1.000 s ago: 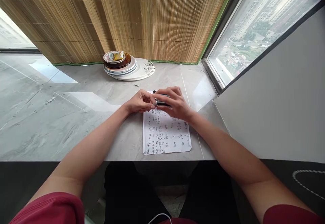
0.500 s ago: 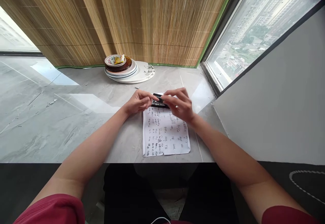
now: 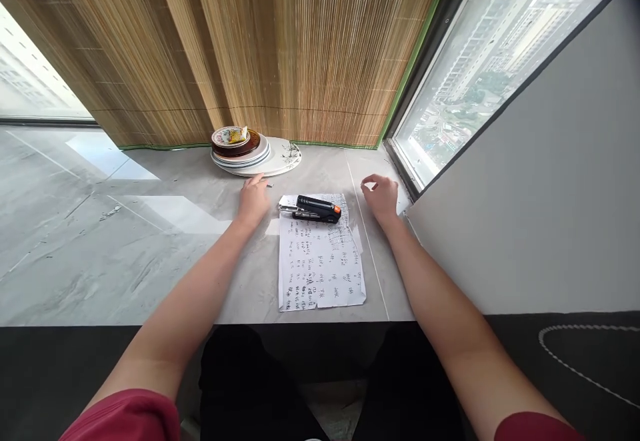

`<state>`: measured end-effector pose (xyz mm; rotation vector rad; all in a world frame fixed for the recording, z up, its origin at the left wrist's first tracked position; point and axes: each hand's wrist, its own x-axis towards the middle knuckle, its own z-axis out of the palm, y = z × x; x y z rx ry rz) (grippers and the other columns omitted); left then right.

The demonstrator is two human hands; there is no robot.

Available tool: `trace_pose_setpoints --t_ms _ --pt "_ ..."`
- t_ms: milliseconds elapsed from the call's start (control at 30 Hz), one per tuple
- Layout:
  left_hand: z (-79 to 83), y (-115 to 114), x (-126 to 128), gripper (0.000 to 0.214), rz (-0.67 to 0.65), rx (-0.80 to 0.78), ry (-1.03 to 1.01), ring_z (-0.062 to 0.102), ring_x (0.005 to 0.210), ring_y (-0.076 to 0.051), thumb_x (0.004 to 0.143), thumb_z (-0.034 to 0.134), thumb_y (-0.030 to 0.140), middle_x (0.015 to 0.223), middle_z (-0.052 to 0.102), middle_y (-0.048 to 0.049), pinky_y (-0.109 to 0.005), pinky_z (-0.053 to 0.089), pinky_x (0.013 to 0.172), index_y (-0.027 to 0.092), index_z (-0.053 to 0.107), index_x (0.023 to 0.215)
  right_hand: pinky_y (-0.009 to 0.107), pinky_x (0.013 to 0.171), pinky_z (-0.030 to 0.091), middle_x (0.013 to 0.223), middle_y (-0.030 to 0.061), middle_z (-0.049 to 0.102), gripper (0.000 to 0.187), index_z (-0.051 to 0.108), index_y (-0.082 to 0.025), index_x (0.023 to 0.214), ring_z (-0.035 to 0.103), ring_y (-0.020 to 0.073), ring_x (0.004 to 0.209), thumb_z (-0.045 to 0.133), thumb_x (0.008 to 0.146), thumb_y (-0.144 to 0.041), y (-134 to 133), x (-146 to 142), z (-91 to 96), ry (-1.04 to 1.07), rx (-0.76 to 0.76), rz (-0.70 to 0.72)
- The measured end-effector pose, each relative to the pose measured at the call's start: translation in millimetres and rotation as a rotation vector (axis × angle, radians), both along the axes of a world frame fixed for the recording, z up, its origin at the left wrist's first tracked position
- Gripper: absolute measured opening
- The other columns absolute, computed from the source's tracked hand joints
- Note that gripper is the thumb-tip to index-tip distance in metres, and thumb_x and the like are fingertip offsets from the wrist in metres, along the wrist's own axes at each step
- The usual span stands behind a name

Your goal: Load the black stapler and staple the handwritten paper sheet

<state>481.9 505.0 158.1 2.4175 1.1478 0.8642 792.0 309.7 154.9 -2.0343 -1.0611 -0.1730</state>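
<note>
A black stapler point(image 3: 317, 208) with an orange end lies across the upper part of a handwritten sheet of paper point(image 3: 323, 268), its metal front pointing left. Neither hand touches it. My left hand point(image 3: 254, 200) rests on the counter left of the stapler, fingers stretched out flat beside a tiny dark bit point(image 3: 270, 186) and just in front of the plates. To the right of the paper is my right hand point(image 3: 381, 196), its thumb and fingers curled into a pinch. Whether something small sits between those fingertips, I cannot make out.
Stacked plates point(image 3: 239, 154) stand at the back on a large white oval plate point(image 3: 287, 154), with a small yellow packet point(image 3: 237, 136) on top. Behind hangs a bamboo blind point(image 3: 260, 54). A window point(image 3: 460, 94) and a grey wall point(image 3: 540, 181) bound the right side.
Both hands have let go of the stapler, which now lies on the paper. My left hand has moved left, my right hand to the right. The view has shifted slightly.
</note>
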Motion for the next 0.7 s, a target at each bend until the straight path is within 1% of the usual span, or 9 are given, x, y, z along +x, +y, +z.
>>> trace_pose_setpoints --t_ms 67,133,233,300,400,533,567,633,700 --pt "-0.6 -0.9 -0.4 0.04 -0.002 0.005 0.041 0.058 0.126 -0.035 0.083 0.052 0.004 0.137 0.068 -0.0127 -0.048 0.045 0.11 0.019 0.075 0.113 0.048 0.096 0.047 0.091 0.0067 0.078 0.019 0.077 -0.023 0.089 0.064 0.0261 0.08 0.06 0.08 -0.025 0.4 0.5 -1.8 0.005 -0.02 0.007" --pt "1.4 -2.7 -0.4 0.035 0.013 0.007 0.065 0.062 0.119 -0.033 0.086 0.051 0.006 0.127 0.072 -0.0126 -0.045 0.047 0.103 0.021 0.074 0.109 0.047 0.096 0.047 0.094 0.0067 0.079 0.021 0.078 -0.022 0.088 0.064 0.0252 0.077 0.059 0.08 -0.024 1.0 0.8 -2.4 0.026 -0.041 0.025" --pt "4.9 -4.8 -0.3 0.028 0.042 0.004 0.094 0.064 0.11 -0.032 0.089 0.051 0.01 0.114 0.074 -0.0131 -0.043 0.048 0.097 0.021 0.072 0.104 0.045 0.094 0.048 0.085 0.0068 0.078 0.023 0.08 -0.022 0.088 0.065 0.0257 0.075 0.059 0.08 -0.023 2.3 1.3 -3.0 0.04 -0.054 0.006" --pt "5.7 -5.2 -0.5 0.028 0.042 0.009 0.096 0.064 0.11 -0.033 0.089 0.052 0.01 0.115 0.074 -0.0133 -0.043 0.047 0.096 0.021 0.071 0.106 0.045 0.094 0.049 0.082 0.0068 0.077 0.024 0.081 -0.022 0.087 0.067 0.0267 0.078 0.059 0.08 -0.023 3.3 2.1 -4.3 0.034 -0.057 0.003" --pt "4.4 -4.5 -1.0 0.033 0.013 0.009 0.071 0.063 0.112 -0.032 0.088 0.052 0.009 0.119 0.073 -0.0123 -0.043 0.047 0.097 0.022 0.073 0.109 0.045 0.095 0.05 0.086 0.0068 0.079 0.024 0.082 -0.023 0.085 0.069 0.0276 0.084 0.059 0.08 -0.024 4.7 3.9 -7.7 0.047 -0.077 0.033" --pt "2.6 -2.9 -0.9 0.025 -0.003 -0.022 0.05 0.064 0.109 -0.031 0.088 0.055 0.009 0.114 0.074 -0.0116 -0.042 0.047 0.097 0.022 0.076 0.097 0.046 0.095 0.051 0.088 0.0072 0.08 0.023 0.082 -0.023 0.085 0.07 0.0285 0.088 0.061 0.08 -0.023 5.7 3.0 -7.8 0.058 -0.104 0.041" --pt "2.7 -2.9 -0.2 0.022 0.007 -0.028 0.052 0.064 0.109 -0.032 0.088 0.057 0.01 0.112 0.073 -0.0118 -0.043 0.047 0.097 0.021 0.075 0.095 0.046 0.095 0.051 0.092 0.007 0.081 0.022 0.082 -0.023 0.084 0.07 0.0281 0.088 0.06 0.08 -0.022 5.5 0.8 -5.4 0.045 -0.079 0.049" --pt "3.5 -4.0 2.6 0.017 0.026 -0.031 0.045 0.063 0.11 -0.032 0.09 0.058 0.012 0.11 0.072 -0.0126 -0.044 0.046 0.099 0.021 0.072 0.092 0.046 0.093 0.053 0.101 0.0063 0.081 0.02 0.08 -0.023 0.086 0.07 0.0266 0.091 0.06 0.082 -0.022 4.4 -7.4 2.6 0.002 0.031 0.076" --pt "5.0 -6.8 6.8 0.016 0.009 -0.028 -0.012 0.062 0.112 -0.031 0.093 0.055 0.013 0.111 0.07 -0.013 -0.044 0.046 0.1 0.02 0.069 0.094 0.044 0.089 0.055 0.105 0.0061 0.08 0.02 0.079 -0.023 0.092 0.069 0.025 0.093 0.059 0.089 -0.027 2.5 -21.1 13.0 -0.029 0.163 0.163"
